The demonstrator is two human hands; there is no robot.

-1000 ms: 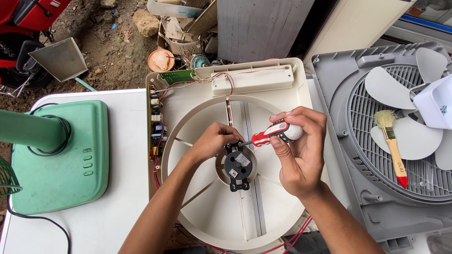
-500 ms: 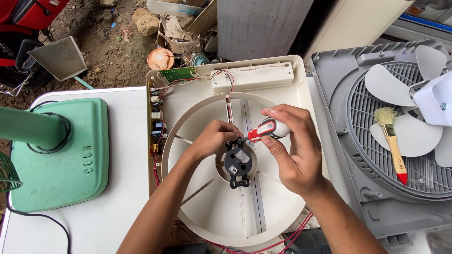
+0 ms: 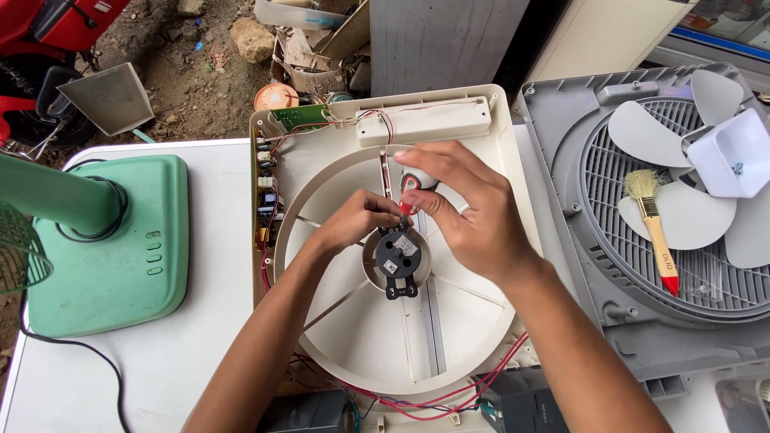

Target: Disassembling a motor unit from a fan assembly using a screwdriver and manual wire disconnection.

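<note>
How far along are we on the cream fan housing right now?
Done: the grey front grille with its blades lies off to the side, paintbrush on it. In hand: the right hand holds a red-and-white screwdriver at the small black motor in the cream housing; the left hand steadies there. Left: motor not out, wires loose.

At centre we see the fan housing [image 3: 473, 160] lying flat on the table [image 3: 200, 337], the motor [image 3: 399, 261] at its hub. Both hands meet just behind the motor: left hand [image 3: 357, 220], right hand [image 3: 469, 212] holding a screwdriver [image 3: 413, 186]. Left stands a fan base [image 3: 120, 248]; right lies a grille [image 3: 642, 265], with a brush [image 3: 654, 228] on it.
</note>
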